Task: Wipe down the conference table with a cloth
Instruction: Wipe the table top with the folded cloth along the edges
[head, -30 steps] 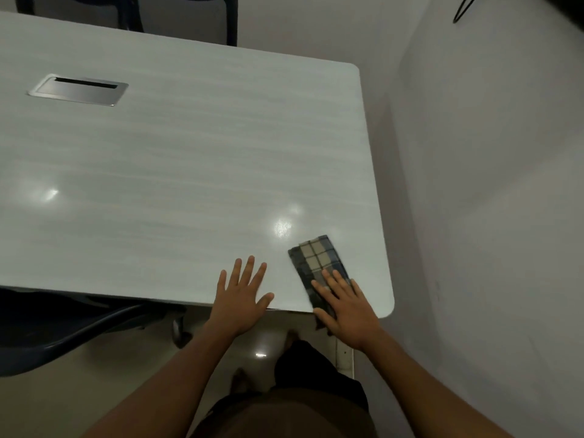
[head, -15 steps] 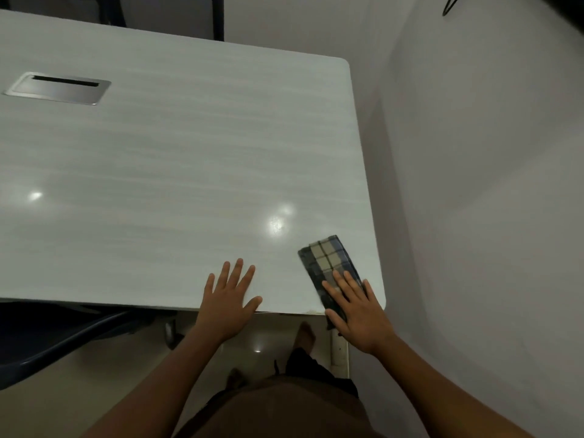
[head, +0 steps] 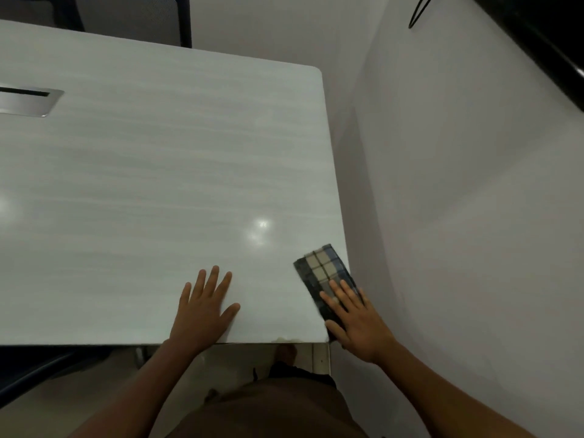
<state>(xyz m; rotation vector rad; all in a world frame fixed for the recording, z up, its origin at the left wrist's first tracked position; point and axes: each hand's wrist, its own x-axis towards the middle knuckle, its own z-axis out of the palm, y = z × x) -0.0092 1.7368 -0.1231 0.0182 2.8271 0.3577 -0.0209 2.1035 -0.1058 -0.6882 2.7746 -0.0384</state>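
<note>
A folded checked cloth (head: 320,268), dark blue with beige squares, lies at the near right corner of the pale wood-grain conference table (head: 158,184). My right hand (head: 357,320) presses flat on the cloth's near half with straight fingers, its heel past the table's right edge. My left hand (head: 205,306) rests flat on the bare tabletop by the near edge, fingers spread, well to the left of the cloth.
A metal cable hatch (head: 27,101) is set into the tabletop at far left. A white wall (head: 458,200) runs close along the table's right side. A dark chair (head: 34,371) sits under the near left edge, another chair (head: 132,17) behind the far edge.
My right hand has slid the cloth to the right, up to the table's right edge. My left hand stays flat near the front edge.
</note>
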